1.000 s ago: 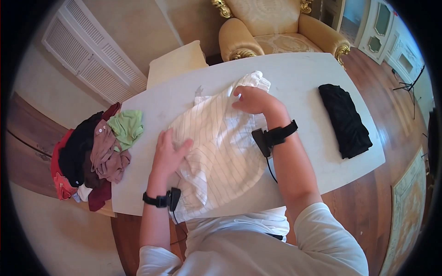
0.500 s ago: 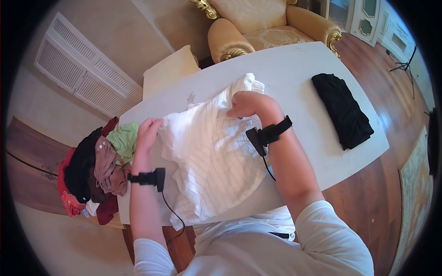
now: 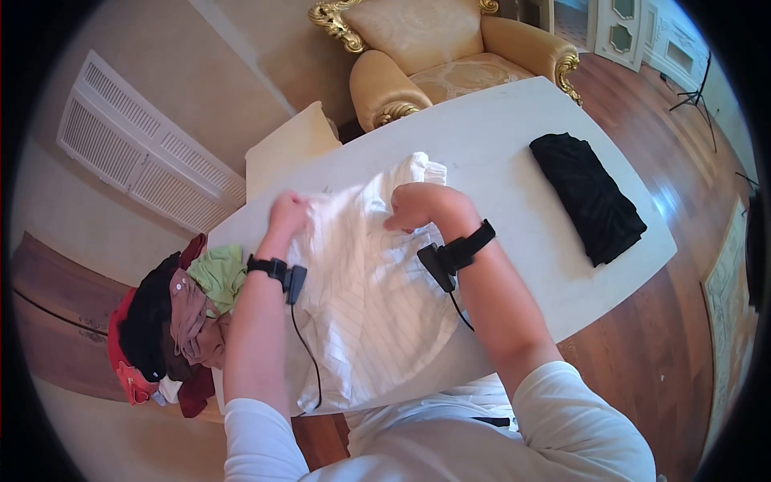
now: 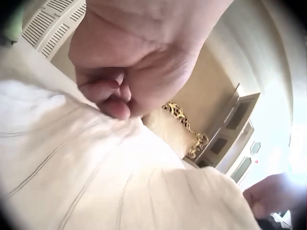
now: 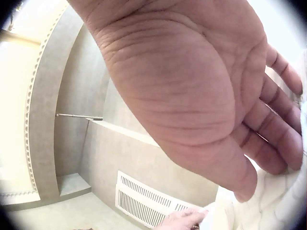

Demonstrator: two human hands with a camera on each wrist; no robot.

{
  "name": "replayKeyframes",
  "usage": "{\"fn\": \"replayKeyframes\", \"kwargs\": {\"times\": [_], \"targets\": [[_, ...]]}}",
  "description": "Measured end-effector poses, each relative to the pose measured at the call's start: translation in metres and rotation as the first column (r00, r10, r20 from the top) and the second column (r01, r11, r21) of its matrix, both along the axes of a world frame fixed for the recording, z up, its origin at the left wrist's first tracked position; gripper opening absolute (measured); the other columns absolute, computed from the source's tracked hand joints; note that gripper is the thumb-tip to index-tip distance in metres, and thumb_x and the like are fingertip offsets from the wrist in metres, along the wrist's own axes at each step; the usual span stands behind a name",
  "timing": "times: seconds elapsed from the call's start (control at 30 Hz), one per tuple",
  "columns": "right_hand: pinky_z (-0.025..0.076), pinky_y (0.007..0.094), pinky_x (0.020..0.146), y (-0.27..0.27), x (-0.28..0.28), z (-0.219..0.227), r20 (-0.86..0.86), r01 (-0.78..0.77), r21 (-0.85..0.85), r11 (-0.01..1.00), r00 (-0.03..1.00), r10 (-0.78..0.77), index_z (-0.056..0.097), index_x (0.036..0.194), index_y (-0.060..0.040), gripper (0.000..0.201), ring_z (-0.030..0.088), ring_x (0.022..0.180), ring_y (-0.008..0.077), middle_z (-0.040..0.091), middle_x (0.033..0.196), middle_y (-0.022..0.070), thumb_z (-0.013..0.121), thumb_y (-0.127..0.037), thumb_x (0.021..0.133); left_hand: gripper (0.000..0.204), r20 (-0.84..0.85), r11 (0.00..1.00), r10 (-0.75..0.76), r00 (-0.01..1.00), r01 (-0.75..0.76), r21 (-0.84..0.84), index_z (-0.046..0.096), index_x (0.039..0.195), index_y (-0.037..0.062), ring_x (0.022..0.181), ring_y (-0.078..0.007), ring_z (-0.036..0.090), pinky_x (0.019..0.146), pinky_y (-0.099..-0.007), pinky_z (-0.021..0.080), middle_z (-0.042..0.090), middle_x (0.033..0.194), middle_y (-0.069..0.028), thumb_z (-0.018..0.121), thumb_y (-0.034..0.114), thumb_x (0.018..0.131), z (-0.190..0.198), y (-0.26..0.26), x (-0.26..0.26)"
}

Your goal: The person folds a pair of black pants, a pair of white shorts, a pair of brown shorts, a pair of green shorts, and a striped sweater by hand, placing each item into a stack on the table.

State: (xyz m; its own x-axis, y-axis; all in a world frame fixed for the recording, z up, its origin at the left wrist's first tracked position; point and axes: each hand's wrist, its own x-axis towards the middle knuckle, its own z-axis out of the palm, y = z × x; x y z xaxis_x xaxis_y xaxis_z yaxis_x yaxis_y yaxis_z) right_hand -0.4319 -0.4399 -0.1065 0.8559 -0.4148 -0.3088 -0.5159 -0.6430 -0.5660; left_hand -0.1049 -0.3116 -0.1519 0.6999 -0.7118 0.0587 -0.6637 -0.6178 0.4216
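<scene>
A white pinstriped garment is spread, wrinkled, over the table. At its upper left edge my left hand pinches the cloth; in the left wrist view the left hand's curled fingers meet a raised fold of it. On the garment's upper part, below its bunched far end, rests my right hand. The right wrist view has that hand's fingers loosely extended against the cloth, with the thumb held apart from them.
A heap of clothes, black, red, brown and green, lies at the table's left edge. On the right of the pale table is a folded black garment. A gold armchair stands beyond the far edge.
My left hand, earlier spread over the garment's left side, has gone to its upper left edge, taken hold there and moved slightly right. The right hand stays at about the same spot on the cloth.
</scene>
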Motion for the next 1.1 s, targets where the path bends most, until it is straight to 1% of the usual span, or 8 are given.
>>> {"fn": "replayKeyframes", "kwargs": {"times": [0.13, 0.23, 0.37, 0.47, 0.67, 0.9, 1.0, 1.1], "targets": [[0.055, 0.0437, 0.091, -0.001, 0.001, -0.011, 0.129, 0.06, -0.06, 0.996, 0.99, -0.052, 0.078, 0.108, -0.0029, 0.041, 0.072, 0.106, 0.0361, 0.077, 0.113, 0.0176, 0.073, -0.037, 0.085, 0.03, 0.078, 0.737, 0.233, 0.969, -0.124, -0.664, 0.064, 0.109, -0.0016, 0.099, -0.0284, 0.073, 0.087, -0.0407, 0.056, 0.074, 0.103, -0.0144, 0.074, 0.023, 0.096, 0.03, -0.024, 0.058], [0.056, 0.0459, 0.095, 0.0, 0.004, -0.017, 0.239, 0.124, -0.09, 0.988, 0.966, -0.1, 0.077, 0.113, -0.0014, 0.042, 0.071, 0.112, 0.039, 0.075, 0.118, 0.0203, 0.072, -0.032, 0.084, 0.042, 0.209, 0.72, 0.175, 0.962, 0.019, -0.693, 0.06, 0.132, -0.0022, 0.105, -0.0221, 0.069, 0.092, -0.0357, 0.055, 0.072, 0.121, -0.0118, 0.069, 0.023, 0.1, 0.05, -0.02, 0.05], [0.055, 0.0459, 0.097, -0.002, 0.005, -0.024, 0.28, 0.162, -0.096, 0.982, 0.951, -0.13, 0.075, 0.118, -0.003, 0.043, 0.069, 0.115, 0.0388, 0.075, 0.121, 0.0184, 0.072, -0.029, 0.084, 0.049, -0.327, 0.961, -0.262, 0.908, 0.216, -0.172, 0.064, 0.13, -0.0018, 0.115, -0.0274, 0.066, 0.099, -0.0395, 0.053, 0.07, 0.125, -0.0191, 0.074, 0.034, 0.097, 0.078, 0.04, -0.022], [0.053, 0.0445, 0.103, -0.005, 0.006, -0.021, 0.179, 0.121, -0.097, 0.988, 0.979, -0.102, 0.069, 0.131, -0.0066, 0.055, 0.065, 0.124, 0.0366, 0.071, 0.131, 0.0162, 0.077, -0.032, 0.084, 0.071, -0.362, 0.773, -0.38, 0.851, 0.508, 0.381, 0.057, 0.146, 0.0002, 0.135, -0.0338, 0.058, 0.113, -0.041, 0.046, 0.062, 0.143, -0.0238, 0.075, 0.046, 0.095, 0.076, 0.085, -0.073], [0.052, 0.0438, 0.106, 0.008, 0.001, -0.006, 0.055, -0.02, -0.144, 0.989, 0.998, 0.029, 0.062, 0.144, -0.01, 0.077, 0.062, 0.131, 0.0356, 0.067, 0.139, 0.0149, 0.086, -0.03, 0.073, 0.088, -0.125, 0.755, -0.479, 0.869, 0.481, 0.447, 0.035, 0.162, 0.0013, 0.16, -0.0383, 0.022, 0.129, -0.0408, 0.023, 0.026, 0.17, -0.0275, 0.069, 0.05, 0.097, 0.025, 0.115, -0.042], [0.051, 0.0433, 0.108, 0.003, 0.005, -0.022, 0.032, -0.056, -0.128, 0.99, 0.998, 0.061, 0.058, 0.148, -0.0116, 0.089, 0.057, 0.136, 0.0349, 0.063, 0.144, 0.0143, 0.091, -0.024, 0.067, 0.062, 0.299, 0.961, -0.141, 0.944, 0.057, 0.272, 0.048, 0.154, 0.0037, 0.151, -0.0397, 0.039, 0.125, -0.0435, 0.033, 0.04, 0.161, -0.0301, 0.065, 0.028, 0.1, -0.001, 0.122, 0.027], [0.051, 0.0426, 0.109, -0.001, 0.009, -0.028, 0.028, -0.048, -0.149, 0.988, 0.998, 0.052, 0.057, 0.15, -0.0128, 0.089, 0.056, 0.137, 0.0346, 0.061, 0.148, 0.0125, 0.091, -0.023, 0.067, 0.058, 0.3, 0.981, -0.196, 0.933, 0.184, 0.067, 0.054, 0.147, 0.0026, 0.134, -0.0414, 0.057, 0.112, -0.0457, 0.046, 0.057, 0.145, -0.0284, 0.069, 0.031, 0.099, 0.029, 0.14, -0.008], [0.047, 0.0432, 0.113, 0.008, 0.004, -0.009, -0.002, -0.021, -0.147, 0.989, 1.0, 0.021, 0.056, 0.151, -0.0148, 0.09, 0.053, 0.141, 0.0331, 0.058, 0.152, 0.01, 0.091, -0.022, 0.068, 0.065, 0.082, 0.979, -0.072, 0.994, 0.055, 0.195, 0.057, 0.137, -0.001, 0.117, -0.0432, 0.066, 0.099, -0.0469, 0.053, 0.066, 0.128, -0.027, 0.076, 0.043, 0.093, 0.065, 0.171, -0.068]]}}
